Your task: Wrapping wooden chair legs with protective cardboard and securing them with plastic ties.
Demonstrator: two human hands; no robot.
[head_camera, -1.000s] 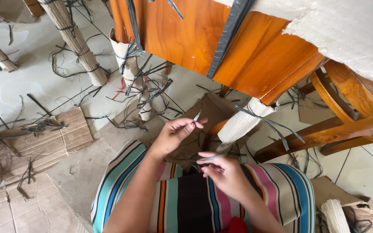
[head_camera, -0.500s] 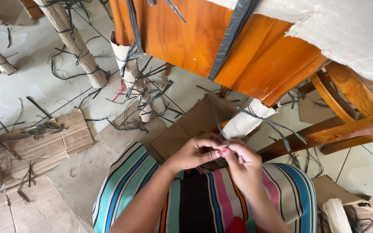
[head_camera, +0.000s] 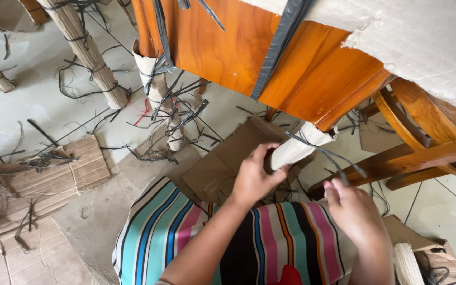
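Observation:
A polished orange-brown wooden chair (head_camera: 249, 58) stands over my lap, partly covered in cardboard and bound with black plastic strapping (head_camera: 278, 45). One chair leg (head_camera: 296, 150) is wrapped in pale paper. My left hand (head_camera: 252, 177) grips this wrapped leg from below. My right hand (head_camera: 352, 211) pinches the end of a thin dark strap (head_camera: 325, 153) tied around the top of that wrapping and pulls it out to the right. A striped cloth (head_camera: 270, 237) covers my lap.
Another wrapped leg (head_camera: 157, 89) and a paper-wrapped post (head_camera: 88, 58) stand on the pale floor among several loose black strap offcuts. Flattened corrugated cardboard (head_camera: 32, 184) lies at left, and a brown cardboard piece (head_camera: 228, 158) lies beneath the chair. A second wooden frame (head_camera: 423, 148) stands at right.
My hands were together over my lap handling the strap. They have since parted: the left has gone up onto the wrapped leg, and the right has drawn the strap end out to the right.

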